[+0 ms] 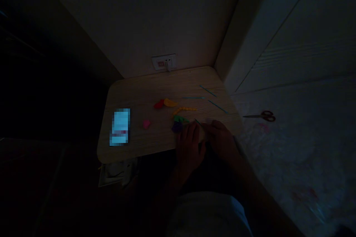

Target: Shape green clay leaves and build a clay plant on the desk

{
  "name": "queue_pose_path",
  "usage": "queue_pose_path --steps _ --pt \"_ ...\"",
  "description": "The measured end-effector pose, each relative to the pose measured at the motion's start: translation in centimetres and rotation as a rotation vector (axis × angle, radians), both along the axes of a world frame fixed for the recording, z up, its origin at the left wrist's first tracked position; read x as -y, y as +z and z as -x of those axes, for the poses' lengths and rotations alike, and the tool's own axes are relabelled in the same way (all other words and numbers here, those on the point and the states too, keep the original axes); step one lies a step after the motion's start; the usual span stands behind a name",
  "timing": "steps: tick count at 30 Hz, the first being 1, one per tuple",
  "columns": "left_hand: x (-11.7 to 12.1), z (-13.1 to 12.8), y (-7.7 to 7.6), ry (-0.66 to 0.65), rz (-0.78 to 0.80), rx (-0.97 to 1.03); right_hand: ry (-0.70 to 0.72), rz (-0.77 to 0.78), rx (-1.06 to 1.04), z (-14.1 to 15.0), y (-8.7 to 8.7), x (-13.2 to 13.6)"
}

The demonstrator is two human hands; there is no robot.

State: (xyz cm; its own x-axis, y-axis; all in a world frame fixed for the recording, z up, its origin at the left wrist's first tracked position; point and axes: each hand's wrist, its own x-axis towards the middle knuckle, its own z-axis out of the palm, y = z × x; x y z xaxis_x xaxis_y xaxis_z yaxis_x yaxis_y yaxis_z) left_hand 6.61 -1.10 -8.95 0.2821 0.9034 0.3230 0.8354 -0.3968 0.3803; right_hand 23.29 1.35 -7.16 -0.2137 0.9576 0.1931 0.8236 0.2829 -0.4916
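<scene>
At the front edge of the small wooden table [133, 96], my left hand [190, 144] rests with its fingers stretched out, just below a dark purple lump [177, 126] that looks like modelling clay. A green clay piece [178, 118] lies against that lump. My right hand [222, 137] is beside it, fingers pinched round a thin green stick [198, 122] pointing up and left. Above them runs a bumpy orange-yellow strand [185, 109]. Further back, a red piece [159, 104] touches an orange teardrop piece [169, 102]. Dim light hides finger detail.
A lit phone [120, 127] lies at the table's left, with a pink lump [146, 123] to its right. Three thin teal sticks, one being the far stick [208, 90], lie at the right. Scissors [261, 116] are on the pale surface beyond. A wall socket [164, 62] is behind.
</scene>
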Motion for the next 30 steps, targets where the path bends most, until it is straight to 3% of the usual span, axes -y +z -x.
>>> queue_pose_path --steps 16,22,30 --pt "0.3 0.2 -0.3 -0.015 -0.001 0.017 -0.094 0.002 -0.077 0.2 -0.6 0.2" --pt "0.2 0.1 0.3 -0.017 -0.001 0.097 -0.145 -0.012 -0.107 -0.8 -0.4 0.5" --pt "0.0 0.1 0.7 -0.062 0.039 0.071 -0.281 0.057 -0.111 1.7 0.5 2.2"
